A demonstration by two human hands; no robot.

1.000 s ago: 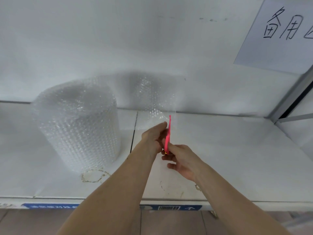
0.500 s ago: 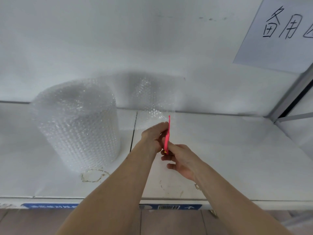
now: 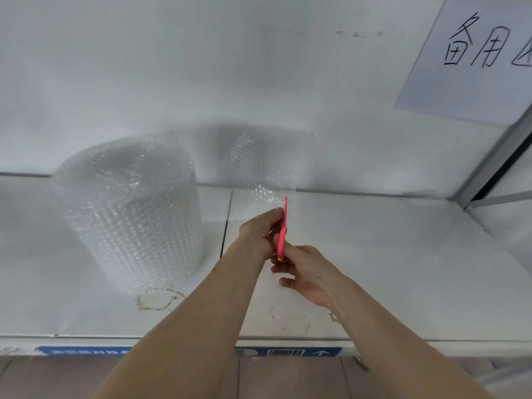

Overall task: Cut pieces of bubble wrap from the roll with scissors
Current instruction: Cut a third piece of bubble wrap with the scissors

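On white shelf (image 3: 403,269), bubble wrap roll (image 3: 129,214) standing upright at left, left hand (image 3: 259,234) pinching loose sheet (image 3: 259,174), right hand (image 3: 305,272) gripping pink scissors (image 3: 283,228), paper sign (image 3: 472,56) hanging upper right.

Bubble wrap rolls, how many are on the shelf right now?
1. The bubble wrap roll stands upright on the left of the shelf, its loose sheet trailing right toward the left hand. None seem hidden, though the shelf runs out of view.
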